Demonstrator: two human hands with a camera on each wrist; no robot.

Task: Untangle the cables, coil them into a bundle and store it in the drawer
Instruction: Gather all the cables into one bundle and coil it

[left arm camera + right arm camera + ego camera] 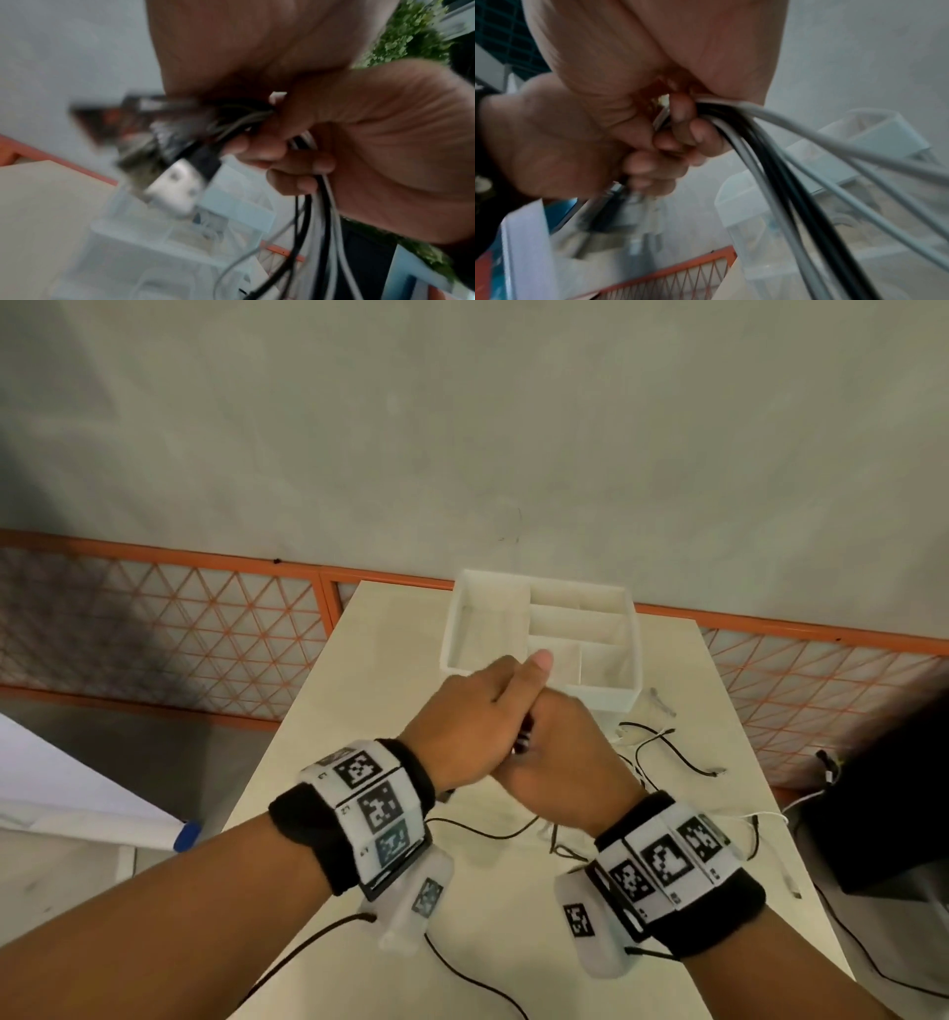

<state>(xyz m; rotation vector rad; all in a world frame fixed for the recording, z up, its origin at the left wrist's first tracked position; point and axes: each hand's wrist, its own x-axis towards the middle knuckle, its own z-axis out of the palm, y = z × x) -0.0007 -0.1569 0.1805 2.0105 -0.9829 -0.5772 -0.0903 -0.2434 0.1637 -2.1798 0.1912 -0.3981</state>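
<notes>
Both hands meet above the table, just in front of the white divided drawer [452, 629]. My left hand [477, 711] grips the plug end of a bundle of black and white cables [523, 742]. Blurred USB plugs [177, 182] stick out past it. My right hand [554, 752] is curled round the cords [770, 154] right beside the left. The cords hang down from it towards the table. More loose black cable [652, 742] and white cable [765, 816] trail over the table on the right. The drawer [744, 203] shows blurred below the hands.
The pale table [390, 660] is narrow, its edges close on both sides. An orange lattice fence [154, 618] runs behind it. A black box [883, 803] stands at the right and a white board [77, 788] at the left.
</notes>
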